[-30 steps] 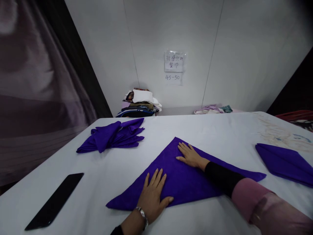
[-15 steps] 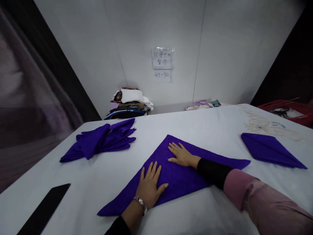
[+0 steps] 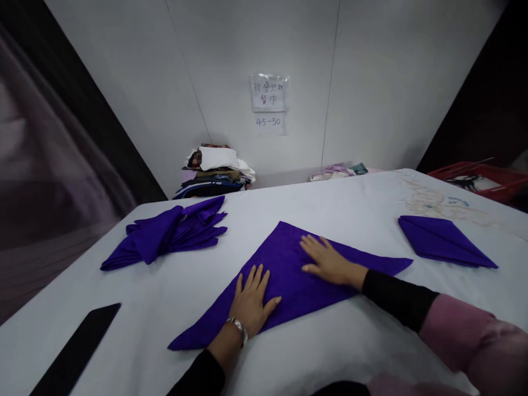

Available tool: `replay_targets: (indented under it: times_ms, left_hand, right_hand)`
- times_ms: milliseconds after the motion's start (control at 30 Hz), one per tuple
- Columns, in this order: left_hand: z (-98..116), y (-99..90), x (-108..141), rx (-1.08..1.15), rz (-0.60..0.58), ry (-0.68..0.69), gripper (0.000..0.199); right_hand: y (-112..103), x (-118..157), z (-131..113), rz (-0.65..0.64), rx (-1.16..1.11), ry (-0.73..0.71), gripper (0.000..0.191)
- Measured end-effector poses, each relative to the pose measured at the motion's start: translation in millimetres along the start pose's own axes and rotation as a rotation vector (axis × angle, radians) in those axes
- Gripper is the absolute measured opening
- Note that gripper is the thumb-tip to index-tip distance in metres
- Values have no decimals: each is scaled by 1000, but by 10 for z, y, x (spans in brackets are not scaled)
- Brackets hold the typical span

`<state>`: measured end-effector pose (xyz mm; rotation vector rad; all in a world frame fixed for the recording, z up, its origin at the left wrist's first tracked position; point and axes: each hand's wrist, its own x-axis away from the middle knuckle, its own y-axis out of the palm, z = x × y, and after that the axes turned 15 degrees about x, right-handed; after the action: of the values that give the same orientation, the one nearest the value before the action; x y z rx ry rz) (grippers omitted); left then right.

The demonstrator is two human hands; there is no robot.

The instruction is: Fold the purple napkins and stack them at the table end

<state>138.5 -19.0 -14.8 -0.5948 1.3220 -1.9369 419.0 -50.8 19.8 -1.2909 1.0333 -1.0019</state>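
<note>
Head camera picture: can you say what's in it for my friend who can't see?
A person's left hand and right hand are spread over a purple cloth triangle on a white table. Rumpled purple fabric lies to the left, a folded purple cloth to the right.

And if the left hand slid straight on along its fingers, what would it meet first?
First, the left hand would cross more of the purple cloth under it, then the white tabletop. Beyond that the way looks free to the far edge, though it may pass near the right hand.
</note>
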Motion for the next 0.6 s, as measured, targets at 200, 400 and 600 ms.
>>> replay_targets:
  times_ms: [200,400,600]
  left_hand:
    - [4,-11,-9,-16,-11,-11,72]
    - [2,-15,-26,-21,-8,-3,71]
    - [25,-29,-29,-34,-22,-24,70]
  right_hand:
    - [65,429,-404,5,-117,-116,67]
    - [318,920,554,-77,48,217,70]
    - [436,1446,1402,-122,153,559,69]
